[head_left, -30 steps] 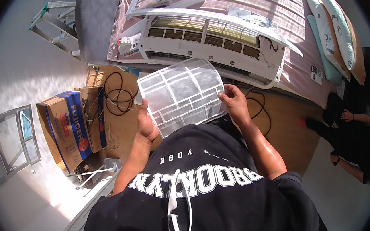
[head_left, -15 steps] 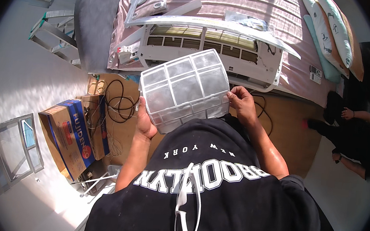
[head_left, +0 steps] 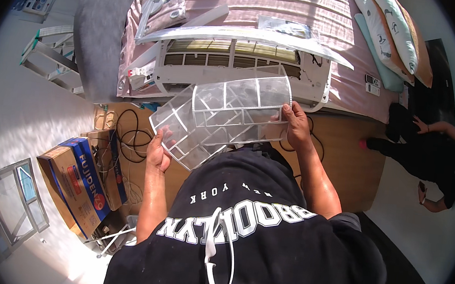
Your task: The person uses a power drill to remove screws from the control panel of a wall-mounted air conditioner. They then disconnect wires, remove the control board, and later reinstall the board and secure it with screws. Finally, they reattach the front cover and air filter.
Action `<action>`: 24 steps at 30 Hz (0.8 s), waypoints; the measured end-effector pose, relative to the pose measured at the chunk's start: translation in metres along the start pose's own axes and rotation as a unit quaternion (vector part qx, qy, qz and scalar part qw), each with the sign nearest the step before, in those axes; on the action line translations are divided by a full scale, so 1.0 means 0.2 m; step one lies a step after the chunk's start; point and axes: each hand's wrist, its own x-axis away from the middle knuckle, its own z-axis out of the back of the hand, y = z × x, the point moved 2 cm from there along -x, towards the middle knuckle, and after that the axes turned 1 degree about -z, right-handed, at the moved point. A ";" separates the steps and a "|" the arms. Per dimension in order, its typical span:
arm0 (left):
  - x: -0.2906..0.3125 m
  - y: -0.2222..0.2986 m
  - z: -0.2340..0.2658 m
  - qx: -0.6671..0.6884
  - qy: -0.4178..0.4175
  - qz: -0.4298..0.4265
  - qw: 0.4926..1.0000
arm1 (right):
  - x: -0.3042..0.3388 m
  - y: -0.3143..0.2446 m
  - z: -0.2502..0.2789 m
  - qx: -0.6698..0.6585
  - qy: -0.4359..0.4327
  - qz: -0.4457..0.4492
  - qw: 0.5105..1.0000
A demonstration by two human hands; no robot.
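Note:
Two white-framed mesh air filters overlap in front of my body. My left hand [head_left: 159,153] grips the lower left part of one air filter [head_left: 172,123], which tilts down to the left. The other air filter [head_left: 243,96] lies partly over it, and my right hand [head_left: 296,125] pinches its right edge. Just beyond them, an indoor air conditioner unit [head_left: 314,84] rests on the bed's near edge. Its long front cover [head_left: 249,34] is raised, showing the fins and slots inside. Where the two meshes cross, the lower one shows through.
Pink sheets cover the bed [head_left: 285,2], with pillows [head_left: 382,39] at the far right. Cardboard boxes [head_left: 73,182] and coiled black cable [head_left: 127,132] lie on the left floor. A stepladder [head_left: 55,54] stands farther left. Another person [head_left: 434,154] sits at the right.
The filters, stacked together before, have been drawn apart into two overlapping pieces. My left hand has moved left and down with one; my right hand keeps hold of the other. The view has shifted slightly.

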 end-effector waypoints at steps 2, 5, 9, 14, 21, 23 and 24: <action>-0.02 0.06 0.18 -0.075 0.076 -0.048 0.993 | -0.12 -0.01 0.16 -0.006 0.098 0.003 0.995; 0.02 0.13 0.45 -0.127 0.126 -0.077 0.981 | -0.31 0.03 0.37 0.011 0.184 -0.018 0.983; 0.16 0.09 0.83 -0.221 0.218 -0.021 0.950 | -0.50 0.15 0.50 0.061 0.239 -0.075 0.966; 0.43 -0.12 1.20 -0.273 0.313 -0.014 0.910 | -0.51 0.21 0.51 0.081 0.240 -0.038 0.967; 0.71 -0.31 1.28 -0.277 0.352 0.062 0.892 | -0.74 0.18 0.59 0.229 0.259 -0.118 0.931; 0.73 -0.32 1.24 -0.289 0.361 0.081 0.883 | -0.90 0.10 0.62 0.450 0.268 -0.057 0.850; 0.72 -0.33 1.22 -0.277 0.352 0.073 0.891 | -0.95 0.06 0.62 0.529 0.272 -0.043 0.803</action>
